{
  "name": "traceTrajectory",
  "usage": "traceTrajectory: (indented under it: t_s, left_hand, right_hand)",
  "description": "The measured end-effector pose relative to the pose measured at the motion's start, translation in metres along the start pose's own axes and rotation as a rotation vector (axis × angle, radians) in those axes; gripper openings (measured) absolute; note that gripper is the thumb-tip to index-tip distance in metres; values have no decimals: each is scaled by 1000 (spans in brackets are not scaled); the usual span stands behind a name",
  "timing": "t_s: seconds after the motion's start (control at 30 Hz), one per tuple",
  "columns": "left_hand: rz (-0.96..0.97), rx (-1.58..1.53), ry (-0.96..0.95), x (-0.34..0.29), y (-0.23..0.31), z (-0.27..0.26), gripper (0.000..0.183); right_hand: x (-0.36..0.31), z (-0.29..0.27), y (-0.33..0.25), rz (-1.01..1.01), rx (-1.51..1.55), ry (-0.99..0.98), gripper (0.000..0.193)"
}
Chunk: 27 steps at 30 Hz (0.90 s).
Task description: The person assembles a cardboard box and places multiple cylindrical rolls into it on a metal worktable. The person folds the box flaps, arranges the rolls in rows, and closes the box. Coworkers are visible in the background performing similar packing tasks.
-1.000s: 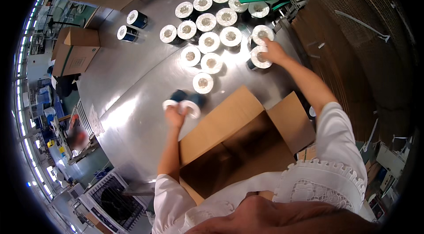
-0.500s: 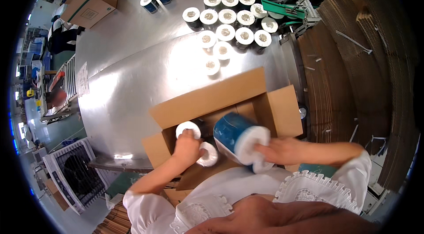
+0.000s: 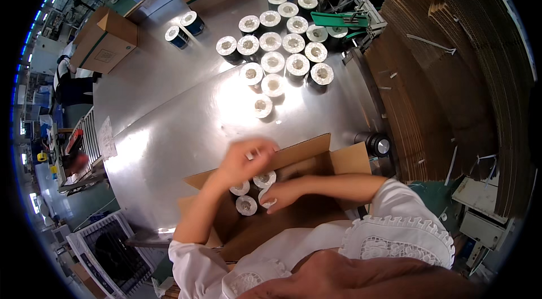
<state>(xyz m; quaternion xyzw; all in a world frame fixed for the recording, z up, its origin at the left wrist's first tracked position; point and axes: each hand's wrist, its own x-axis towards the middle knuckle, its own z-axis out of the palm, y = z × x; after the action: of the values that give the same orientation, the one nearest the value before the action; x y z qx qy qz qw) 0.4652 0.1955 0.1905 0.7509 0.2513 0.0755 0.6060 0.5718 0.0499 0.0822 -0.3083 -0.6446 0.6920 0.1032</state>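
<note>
An open cardboard box (image 3: 307, 153) stands at the near edge of the steel table (image 3: 169, 124). Inside it stand three blue cans with white tops (image 3: 247, 204). My right hand (image 3: 285, 191) reaches down into the box, its fingers closed on a further white-topped can (image 3: 265, 201). My left hand (image 3: 245, 159) hovers just above the box's far flap, blurred, fingers spread, holding nothing. Beyond the box a single can (image 3: 262, 106) stands alone, and farther back a cluster of several like cans (image 3: 276, 45) stands upright.
Tall stacks of flattened cardboard (image 3: 446, 73) line the right side. A green tool (image 3: 343, 18) lies behind the cans. Two separate cans (image 3: 183, 27) and closed cartons (image 3: 104, 45) sit far left. A caged fan (image 3: 113, 248) is at lower left.
My right hand has gone from carrying cans above the box down into it. My left hand has let go of its cans and risen out of the box.
</note>
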Motion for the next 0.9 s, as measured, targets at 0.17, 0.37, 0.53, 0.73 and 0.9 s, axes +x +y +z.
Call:
traceTrajectory:
  t_s: [0.17, 0.37, 0.53, 0.73, 0.9]
  left_hand:
    - [315, 1091, -31, 129, -134, -28, 35]
    - [417, 1507, -373, 205, -240, 19, 31]
    - [243, 1399, -346, 204, -256, 2, 28]
    - [-77, 787, -43, 134, -113, -61, 38]
    - [-111, 72, 459, 0, 43, -107, 30]
  right_hand:
    - [-97, -186, 17, 78, -199, 1293, 19]
    - [-132, -299, 158, 875, -823, 851, 76]
    - [-109, -318, 212, 795, -517, 797, 74]
    - [-177, -258, 176, 530, -376, 1094, 65]
    - [-278, -186, 46, 260, -83, 1426, 66]
